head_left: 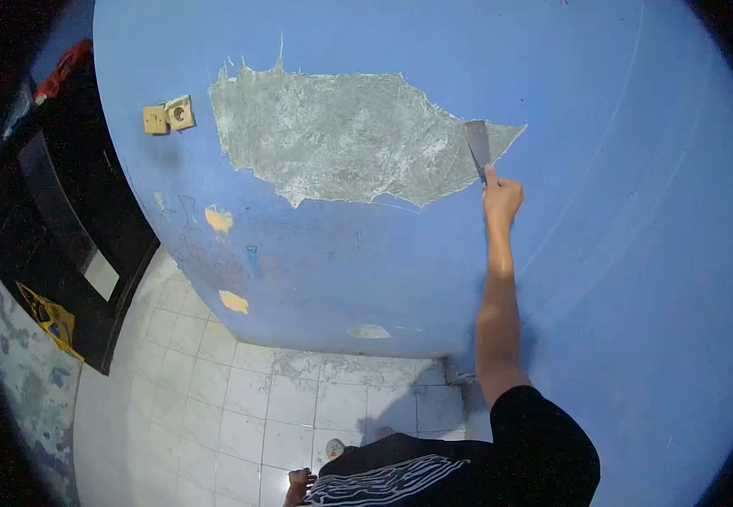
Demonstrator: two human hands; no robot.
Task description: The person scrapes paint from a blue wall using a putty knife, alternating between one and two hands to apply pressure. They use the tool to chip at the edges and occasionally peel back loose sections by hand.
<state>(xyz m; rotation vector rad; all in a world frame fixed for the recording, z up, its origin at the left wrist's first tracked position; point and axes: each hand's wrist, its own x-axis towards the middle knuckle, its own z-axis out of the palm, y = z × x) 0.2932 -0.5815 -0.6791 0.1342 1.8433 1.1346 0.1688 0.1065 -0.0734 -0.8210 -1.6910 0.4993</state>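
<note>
My right hand (503, 201) is closed round the handle of a putty knife (477, 142), arm stretched up to the wall. The wide metal blade points upward and lies over the right end of a bare grey patch (341, 135) in the blue painted wall (366, 262). Jagged, whitish paint edges border this patch. Low by my body, at the bottom of the view, my left hand (301, 480) has its fingers curled. Whatever it may hold is hidden. A small round object (334, 448) shows beside my shirt, its kind unclear.
A light switch and socket (168, 116) sit on the wall to the left. Smaller chipped spots (219, 220) mark the paint lower down. White floor tiles (240, 393) stretch below. At far left stands a dark door or frame (79, 211) with a yellow item (50, 319) near its base.
</note>
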